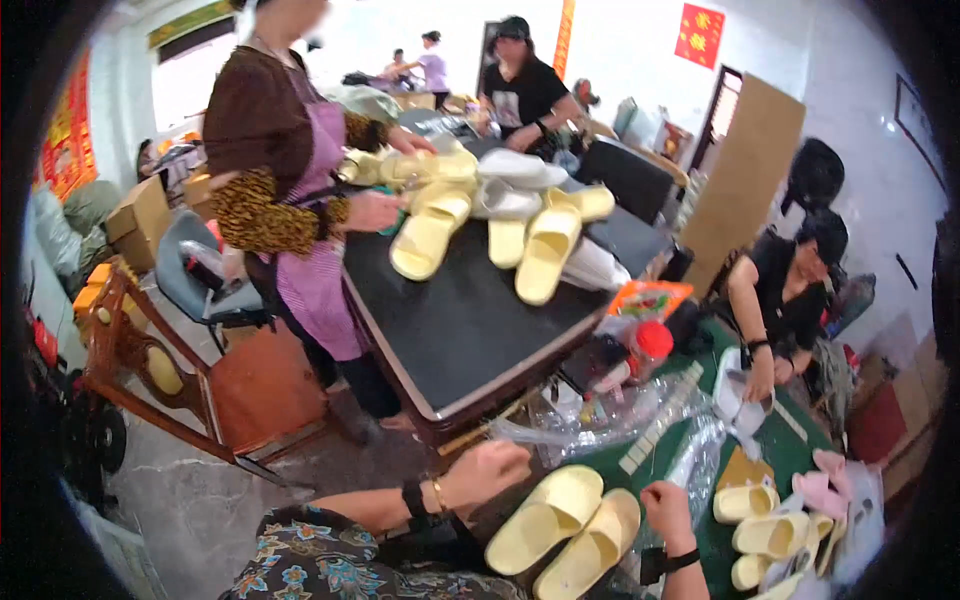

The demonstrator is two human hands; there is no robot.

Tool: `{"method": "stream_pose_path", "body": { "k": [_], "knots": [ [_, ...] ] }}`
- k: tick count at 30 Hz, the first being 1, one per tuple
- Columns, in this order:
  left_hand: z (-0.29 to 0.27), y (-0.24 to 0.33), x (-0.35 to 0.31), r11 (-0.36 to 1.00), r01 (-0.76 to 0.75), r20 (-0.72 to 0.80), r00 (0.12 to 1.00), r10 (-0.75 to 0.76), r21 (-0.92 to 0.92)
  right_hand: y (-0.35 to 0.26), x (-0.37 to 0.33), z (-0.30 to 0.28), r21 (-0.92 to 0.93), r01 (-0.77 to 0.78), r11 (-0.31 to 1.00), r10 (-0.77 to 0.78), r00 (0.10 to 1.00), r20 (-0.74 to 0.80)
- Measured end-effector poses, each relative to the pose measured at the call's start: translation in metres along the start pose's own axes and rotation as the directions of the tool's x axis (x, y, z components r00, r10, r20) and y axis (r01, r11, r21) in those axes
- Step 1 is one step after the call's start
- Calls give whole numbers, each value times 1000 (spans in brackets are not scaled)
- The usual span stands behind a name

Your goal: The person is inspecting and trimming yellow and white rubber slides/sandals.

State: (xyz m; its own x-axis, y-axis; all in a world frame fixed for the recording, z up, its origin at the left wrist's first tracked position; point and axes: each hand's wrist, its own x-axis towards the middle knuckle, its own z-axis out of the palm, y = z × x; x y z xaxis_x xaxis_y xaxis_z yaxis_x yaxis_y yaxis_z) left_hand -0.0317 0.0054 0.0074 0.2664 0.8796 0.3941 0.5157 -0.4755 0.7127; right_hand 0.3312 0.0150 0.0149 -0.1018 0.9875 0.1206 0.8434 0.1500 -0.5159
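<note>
– Slippers, location?
– Pale yellow pair [543,522], side by side at the near edge, between the wearer's two hands. The surface beneath them cannot be made out.
– State of grip, left hand [485,476]?
– Fingers curled, above and left of the pair, apart from it. Whether anything small is grasped, I cannot tell.
– Right hand [667,508]?
– Fingers bent inward, just beside the right-hand slipper. Contents of that grip: cannot tell.
– Immediate surroundings?
– Green bench [786,450] beyond, bearing a clear plastic bag [693,462] and, to the right, more yellow slippers [768,535] and a pink item [824,486].
– Other persons?
– One co-worker [790,285] at the bench's far side, a hand at a whitish slipper [730,380]. Another, in a purple apron [318,260], stands at a black bench [430,345] with yellow and whitish footwear on it.
– Furniture, left?
– Wooden chair [262,395], brown seat.
</note>
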Motion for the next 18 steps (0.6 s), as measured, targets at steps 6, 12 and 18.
{"method": "stream_pose_path", "body": {
  "k": [6, 12, 18],
  "knots": [
    [-2, -16, 16, 995, 39, 36, 998, -43, 90, -21, -115, -87, 344, -429, 835, 323, 889, 323],
    [22, -25, 33, 974, -13, 41, 999, 4, 225, -26, -257, -92, -135, -706, 695, 380, 201, 903],
    [47, -51, 56, 889, -63, 19, 998, 62, 453, -51, -281, -58, -57, -717, 694, 504, 429, 750]
  ]
}}
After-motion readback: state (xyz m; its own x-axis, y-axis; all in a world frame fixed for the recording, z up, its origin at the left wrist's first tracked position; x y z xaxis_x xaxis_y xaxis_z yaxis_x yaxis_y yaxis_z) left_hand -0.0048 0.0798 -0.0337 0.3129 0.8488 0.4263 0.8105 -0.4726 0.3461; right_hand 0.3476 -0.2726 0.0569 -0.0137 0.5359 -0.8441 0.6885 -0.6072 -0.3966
